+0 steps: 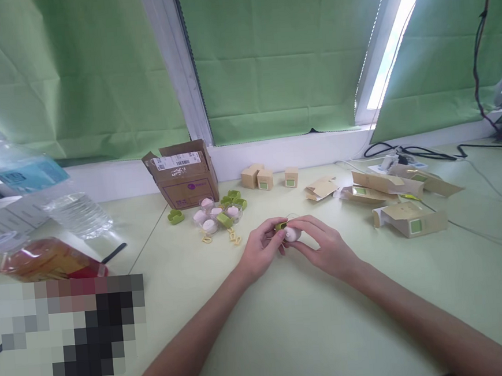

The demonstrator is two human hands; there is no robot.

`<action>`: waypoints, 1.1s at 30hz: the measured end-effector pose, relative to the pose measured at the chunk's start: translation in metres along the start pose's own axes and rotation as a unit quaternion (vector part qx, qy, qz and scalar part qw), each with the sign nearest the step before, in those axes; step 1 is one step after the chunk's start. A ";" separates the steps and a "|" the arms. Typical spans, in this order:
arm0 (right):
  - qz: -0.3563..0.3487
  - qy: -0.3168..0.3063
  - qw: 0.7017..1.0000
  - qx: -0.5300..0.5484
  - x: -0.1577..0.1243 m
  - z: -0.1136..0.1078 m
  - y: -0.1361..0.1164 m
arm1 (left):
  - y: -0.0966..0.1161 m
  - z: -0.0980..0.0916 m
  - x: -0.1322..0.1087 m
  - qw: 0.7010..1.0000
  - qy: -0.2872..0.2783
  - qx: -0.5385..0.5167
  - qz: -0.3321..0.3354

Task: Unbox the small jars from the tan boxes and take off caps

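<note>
Above the middle of the table, my left hand (259, 248) and my right hand (328, 244) meet with their fingers closed around small parts. Between my left fingers shows a green plastic piece (280, 226). A small whitish, rounded piece (292, 234) is pinched by my right thumb and fingers, touching or very near the green one. My fingers partly hide both. To the left lie several pale pink round pieces in clear cups (209, 226), lobed green pieces (175, 217) and little yellow ring-like pieces (235, 238).
A brown cardboard box (187, 178) stands open behind the parts. Small closed cartons (265, 180) line the wall. Opened cartons (410, 219) and black cables (422, 149) lie at right. A clear bottle (77, 213) and a reddish drink bottle (52, 258) are at left.
</note>
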State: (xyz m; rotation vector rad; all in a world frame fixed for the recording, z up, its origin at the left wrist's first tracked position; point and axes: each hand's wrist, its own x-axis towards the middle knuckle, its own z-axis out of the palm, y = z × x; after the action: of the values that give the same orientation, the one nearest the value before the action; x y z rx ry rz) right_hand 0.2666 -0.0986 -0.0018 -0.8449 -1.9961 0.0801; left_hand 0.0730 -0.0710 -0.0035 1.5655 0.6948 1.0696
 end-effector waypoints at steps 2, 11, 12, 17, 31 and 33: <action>0.020 0.001 1.000 0.004 0.000 0.000 0.000 | -0.001 0.000 0.000 1.000 0.005 -0.008 0.002; -0.006 -0.003 1.000 -0.010 0.002 -0.002 -0.001 | 0.000 0.001 0.003 0.996 0.077 -0.035 0.006; -0.005 -0.004 1.000 -0.004 0.002 -0.003 -0.003 | 0.000 0.001 0.004 0.996 0.080 -0.035 0.006; 0.101 0.004 0.987 0.128 0.003 -0.003 -0.011 | 0.000 0.000 0.005 0.996 0.085 -0.039 0.004; 0.530 0.126 0.653 0.526 0.024 -0.023 -0.006 | -0.006 -0.001 0.007 0.996 0.081 -0.038 -0.007; 0.535 0.124 0.648 0.528 0.024 -0.025 -0.006 | -0.007 -0.001 0.007 0.996 0.080 -0.039 -0.006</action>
State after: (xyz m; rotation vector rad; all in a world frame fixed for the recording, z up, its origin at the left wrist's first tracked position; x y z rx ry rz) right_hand 0.2752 -0.0956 0.0321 -0.9773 -0.6289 1.5466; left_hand 0.0756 -0.0628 -0.0081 1.4182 0.7615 1.2087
